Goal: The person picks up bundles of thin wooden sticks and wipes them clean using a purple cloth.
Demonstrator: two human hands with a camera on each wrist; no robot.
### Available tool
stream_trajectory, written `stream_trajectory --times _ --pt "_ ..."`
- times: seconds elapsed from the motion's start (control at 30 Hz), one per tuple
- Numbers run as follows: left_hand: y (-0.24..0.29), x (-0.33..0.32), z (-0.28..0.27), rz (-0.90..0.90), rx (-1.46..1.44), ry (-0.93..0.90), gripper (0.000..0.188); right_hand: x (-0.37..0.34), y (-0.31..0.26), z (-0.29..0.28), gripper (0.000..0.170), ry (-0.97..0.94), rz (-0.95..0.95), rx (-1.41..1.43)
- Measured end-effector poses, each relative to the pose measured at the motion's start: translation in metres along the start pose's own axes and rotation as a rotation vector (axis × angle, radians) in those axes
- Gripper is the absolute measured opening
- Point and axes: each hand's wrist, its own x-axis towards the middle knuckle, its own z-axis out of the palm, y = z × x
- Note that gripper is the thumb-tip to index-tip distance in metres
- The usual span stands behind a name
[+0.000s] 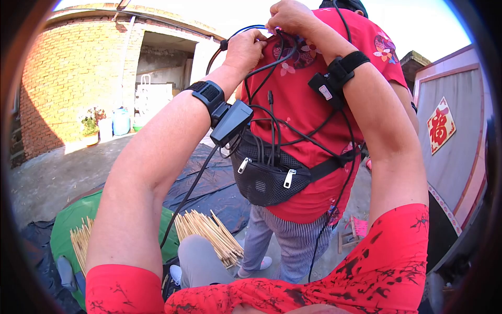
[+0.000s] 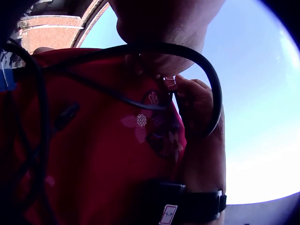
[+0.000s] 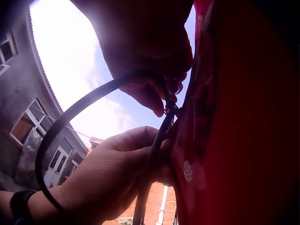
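Observation:
A person in a red flowered shirt (image 1: 314, 110) stands with their back to me. Both my hands are at the upper back. My left hand (image 1: 243, 51), (image 3: 117, 164) has its thumb and fingers curled together against the shirt fabric, pinching it; its fingertips are partly hidden. My right hand (image 1: 294, 20), (image 2: 199, 105) pinches a black cable (image 3: 167, 117) just beside the shirt. A small shiny piece (image 2: 170, 83) shows at its fingertips. One cable loop (image 2: 215, 84) arches around the hands. Below hangs a black waist pouch (image 1: 261, 180) with more cables coming out.
Bundled thin sticks (image 1: 209, 235) lie on green and dark sheets at lower left. A blue barrel (image 1: 121, 121) and potted plant (image 1: 91, 138) stand by the brick wall (image 1: 73, 73). Loose cables hang between my arms, and a small stool (image 1: 348, 242) stands on the ground beyond the person.

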Motion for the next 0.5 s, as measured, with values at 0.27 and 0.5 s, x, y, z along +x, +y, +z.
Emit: stream_trajectory --times 0.27,0.5 --pt "-0.002 0.004 0.002 -0.196 -0.243 -0.102 0.014 0.0 0.002 -0.023 0.016 -0.108 -0.223 0.456" --pt "-0.003 0.002 0.006 -0.299 -0.641 0.003 0.013 -0.016 0.002 -0.03 0.014 -0.234 -0.2 0.493"
